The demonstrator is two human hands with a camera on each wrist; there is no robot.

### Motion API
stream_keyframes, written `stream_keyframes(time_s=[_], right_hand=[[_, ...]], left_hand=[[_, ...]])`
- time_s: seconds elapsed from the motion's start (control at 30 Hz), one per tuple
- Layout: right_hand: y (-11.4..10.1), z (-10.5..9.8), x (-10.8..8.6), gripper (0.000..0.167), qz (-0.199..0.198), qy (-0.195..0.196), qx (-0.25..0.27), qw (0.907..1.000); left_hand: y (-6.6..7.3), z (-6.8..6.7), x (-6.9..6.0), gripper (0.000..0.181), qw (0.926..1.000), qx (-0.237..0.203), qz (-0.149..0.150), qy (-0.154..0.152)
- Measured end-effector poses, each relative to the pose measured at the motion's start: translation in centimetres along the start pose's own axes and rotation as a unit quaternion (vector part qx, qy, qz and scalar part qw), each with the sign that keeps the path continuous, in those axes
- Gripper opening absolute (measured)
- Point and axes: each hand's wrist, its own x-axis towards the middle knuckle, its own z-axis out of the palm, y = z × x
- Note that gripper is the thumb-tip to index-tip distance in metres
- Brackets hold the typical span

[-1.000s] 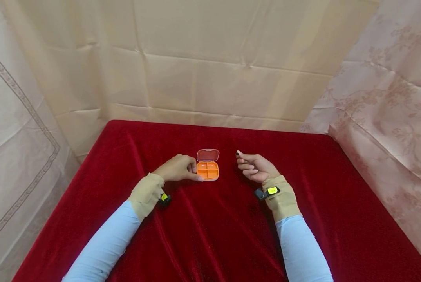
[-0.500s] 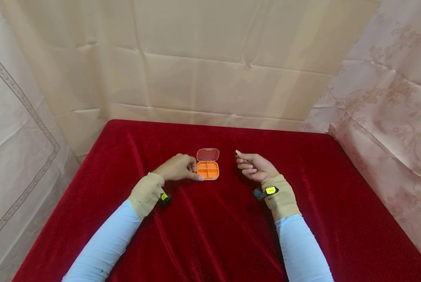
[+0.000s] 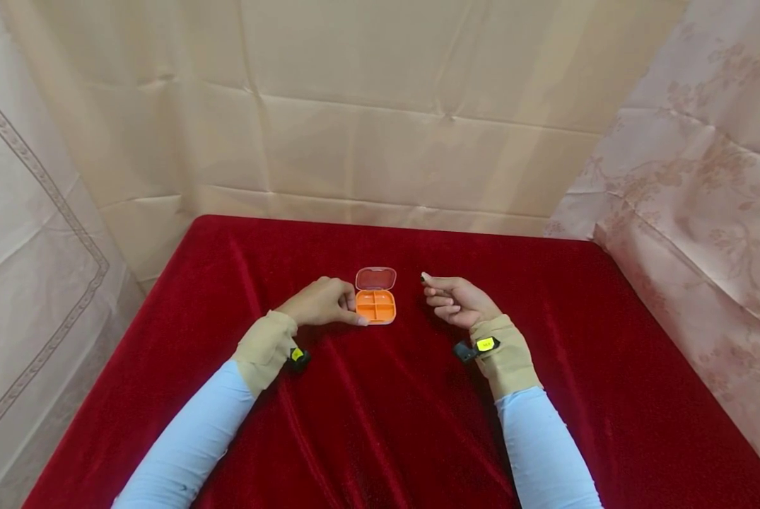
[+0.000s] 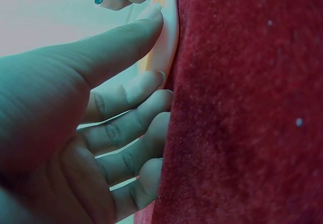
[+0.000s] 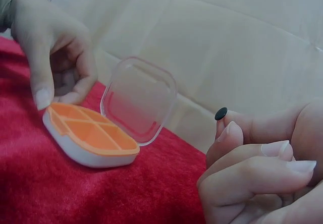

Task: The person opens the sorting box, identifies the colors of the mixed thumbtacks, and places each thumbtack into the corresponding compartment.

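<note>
A small pill box (image 3: 376, 308) lies on the red cloth, its orange tray split into several compartments inside a white base. The clear lid (image 5: 140, 100) stands raised on its far side. My left hand (image 3: 321, 302) holds the box at its left side, thumb on the near corner and the index finger against its edge. To the right of the box, my right hand (image 3: 461, 300) is raised above the cloth. Between its thumb and index fingertip it pinches a small dark round tablet (image 5: 221, 114); the other fingers are curled. No pills show in the tray compartments.
Red velvety cloth (image 3: 380, 424) covers the table. A beige curtain (image 3: 380, 141) hangs behind the far edge, with a pale patterned curtain (image 3: 704, 212) on the right and a white one (image 3: 36, 212) on the left.
My right hand has drifted slightly left toward the pill box, carrying the dark tablet. The left hand and the box stay where they were.
</note>
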Motion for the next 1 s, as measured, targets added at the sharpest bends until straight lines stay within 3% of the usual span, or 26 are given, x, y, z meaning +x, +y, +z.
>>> stream_keyframes(time_s=[0.4,1.0], right_hand=[[0.3,0.8,0.2,0.030,-0.019,0.025,-0.051,0.9982],[0.7,1.2,0.3,0.028,-0.028,0.044,-0.088,0.9948]], left_hand=[[-0.1,0.0,0.0,0.031,1.0000,0.000,0.002,-0.004],[0.0,0.0,0.0,0.031,1.0000,-0.002,0.006,0.000]])
